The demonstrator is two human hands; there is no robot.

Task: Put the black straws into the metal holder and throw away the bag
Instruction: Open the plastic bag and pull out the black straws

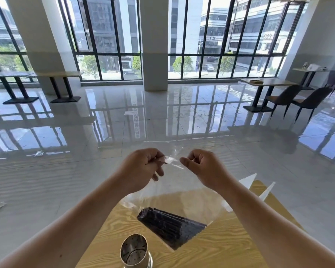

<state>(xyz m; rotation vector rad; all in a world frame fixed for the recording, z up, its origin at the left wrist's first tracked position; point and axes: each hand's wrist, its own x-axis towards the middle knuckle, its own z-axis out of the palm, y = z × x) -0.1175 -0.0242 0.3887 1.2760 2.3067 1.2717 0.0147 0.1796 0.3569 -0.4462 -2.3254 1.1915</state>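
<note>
Barely started tbh: your left hand (143,165) and right hand (203,167) pinch the bag (182,190) top, straws (170,227) all inside, holder (134,250) empty, nothing binned yet

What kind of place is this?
Probably a cafe or canteen seating area: pedestal tables with dining chairs, floor-to-ceiling windows onto office buildings, and a metal holder and a bag of black straws at the wooden table.

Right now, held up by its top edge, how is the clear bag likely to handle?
Probably floppy: the bag creases and hangs slack below the left hand and right hand pinching its top. Likely bottom-heavy, since the black straws sit bundled in its lower corner. The glossy film looks slippery, so the pinch may slip.
</note>
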